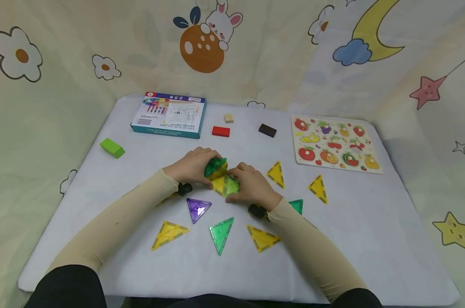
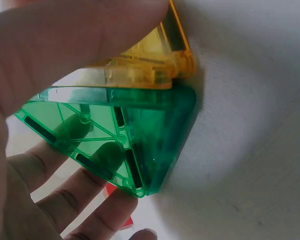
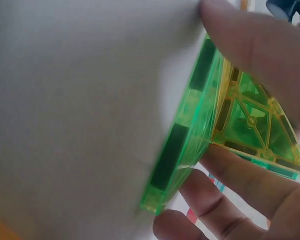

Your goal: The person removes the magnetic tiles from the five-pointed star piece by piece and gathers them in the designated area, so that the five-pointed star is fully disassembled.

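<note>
2 hands: both meet at the middle of the white table (image 1: 355, 239), on 1 cluster of tiles (image 1: 221, 177).
Cluster: green and yellow triangle tiles joined edge to edge, partly raised off the table, between the 2 hands.
Left hand (image 1: 192, 167): fingers curled round the cluster's green tile (image 2: 140, 135), thumb on top by the yellow tile (image 2: 155, 60), fingers seen through the green plastic beneath.
Right hand (image 1: 251, 186): thumb and fingers clamped on the cluster's near side, a light green tile (image 3: 185, 145) and a yellow-green one (image 3: 255, 125) between them.
Loose tiles: purple (image 1: 198, 208), green (image 1: 221, 233) and 2 yellow (image 1: 169, 233) (image 1: 262, 237) near the sleeves; 2 more yellow (image 1: 276, 174) (image 1: 319, 188) to the right; 1 green (image 1: 296, 205) partly under the right sleeve.
Far side: box (image 1: 169, 114), red block (image 1: 221, 131), brown block (image 1: 267, 130), small wooden block (image 1: 228, 118).
Left edge: green block (image 1: 112, 148).
Right: fruit puzzle (image 1: 335, 143).
</note>
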`<state>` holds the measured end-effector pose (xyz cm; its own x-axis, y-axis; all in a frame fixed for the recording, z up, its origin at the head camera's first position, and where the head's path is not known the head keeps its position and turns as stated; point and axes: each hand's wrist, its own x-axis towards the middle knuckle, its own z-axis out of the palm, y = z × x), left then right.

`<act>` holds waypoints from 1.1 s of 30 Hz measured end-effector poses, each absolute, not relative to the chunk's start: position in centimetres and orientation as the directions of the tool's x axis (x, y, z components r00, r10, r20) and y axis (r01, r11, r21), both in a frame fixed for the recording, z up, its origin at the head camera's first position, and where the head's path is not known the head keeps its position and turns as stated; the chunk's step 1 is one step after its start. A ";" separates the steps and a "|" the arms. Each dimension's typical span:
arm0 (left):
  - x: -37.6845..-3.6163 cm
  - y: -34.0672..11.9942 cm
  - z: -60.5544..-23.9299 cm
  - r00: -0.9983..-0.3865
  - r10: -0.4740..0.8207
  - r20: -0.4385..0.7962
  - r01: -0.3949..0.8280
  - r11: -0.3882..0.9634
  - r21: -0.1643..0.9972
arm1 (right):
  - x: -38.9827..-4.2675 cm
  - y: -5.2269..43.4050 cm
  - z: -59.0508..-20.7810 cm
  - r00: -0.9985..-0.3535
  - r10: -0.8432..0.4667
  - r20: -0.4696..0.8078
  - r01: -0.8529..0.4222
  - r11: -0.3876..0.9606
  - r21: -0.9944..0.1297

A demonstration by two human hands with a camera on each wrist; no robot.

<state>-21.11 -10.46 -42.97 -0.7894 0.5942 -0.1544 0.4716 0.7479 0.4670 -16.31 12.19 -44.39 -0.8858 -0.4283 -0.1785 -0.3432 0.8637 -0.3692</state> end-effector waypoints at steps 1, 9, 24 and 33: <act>-21.1 -10.4 -43.0 -0.788 0.595 -0.159 0.475 0.750 0.460 | -16.3 12.1 -44.4 -0.887 -0.426 -0.178 -0.344 0.867 -0.361; -20.9 -10.5 -43.0 -0.797 0.580 -0.166 0.463 0.764 0.450 | -16.3 11.9 -44.1 -0.883 -0.448 -0.142 -0.398 0.874 -0.278; -20.5 -11.3 -43.7 -0.821 0.542 -0.178 0.429 0.793 0.433 | -18.1 15.4 -43.2 -0.930 -0.312 -0.192 -0.254 0.927 -0.276; -19.5 -12.9 -43.6 -0.833 0.510 -0.217 0.359 0.794 0.491 | -19.5 17.0 -42.9 -0.960 -0.202 -0.196 -0.151 0.958 -0.245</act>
<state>-19.48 -12.93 -43.55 -0.8326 0.5097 -0.2166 0.3585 0.7942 0.4906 -19.50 17.05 -42.93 -0.9597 -0.2015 -0.1961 -0.1511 0.9578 -0.2445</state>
